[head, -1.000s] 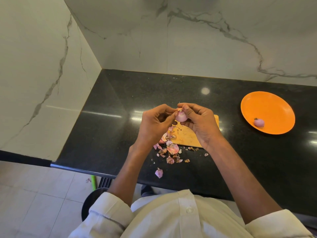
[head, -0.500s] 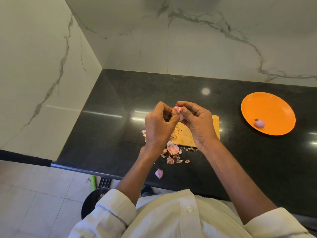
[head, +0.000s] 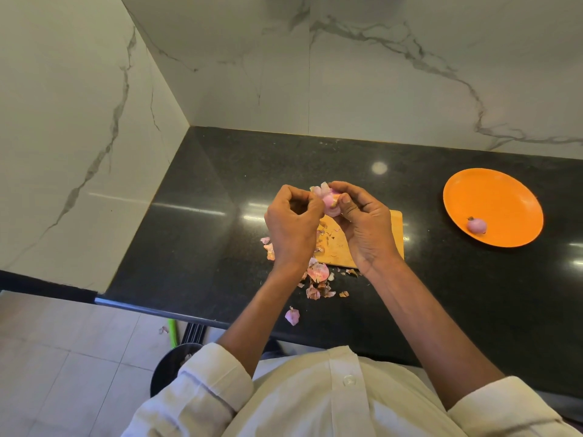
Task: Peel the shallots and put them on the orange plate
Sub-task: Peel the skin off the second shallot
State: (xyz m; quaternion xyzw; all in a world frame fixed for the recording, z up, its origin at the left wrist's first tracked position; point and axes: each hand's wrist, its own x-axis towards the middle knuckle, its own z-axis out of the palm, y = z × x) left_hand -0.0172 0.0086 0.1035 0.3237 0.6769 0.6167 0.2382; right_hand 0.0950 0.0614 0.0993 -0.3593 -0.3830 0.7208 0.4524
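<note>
— While both hands are raised together over the board, what do they hold?

— One shallot [head: 331,203], pinched between them. Right hand [head: 362,222]: thumb and fingers curled round the bulb. Left hand [head: 291,222]: fingers curled in, tips against the bulb's left side, where a flap of loose pink skin [head: 318,189] stands up from the top.

— Below the hands?

— Wooden cutting board [head: 396,231], lying on the black counter [head: 195,216], mostly covered by the hands. Peel scraps [head: 317,272] scattered at the board's near edge, just under the wrists; a few more left of the left hand; one single pink piece [head: 292,316] nearer the counter's front edge.

— And the plate?

— Orange plate [head: 492,197], well apart to the right of the right hand, on the same counter. One peeled shallot [head: 476,225] lies in it, toward its near rim, dark stub at one end.

— Further out?

— White marble walls behind and to the left of the hands. White sleeves rolled at the forearms.
</note>
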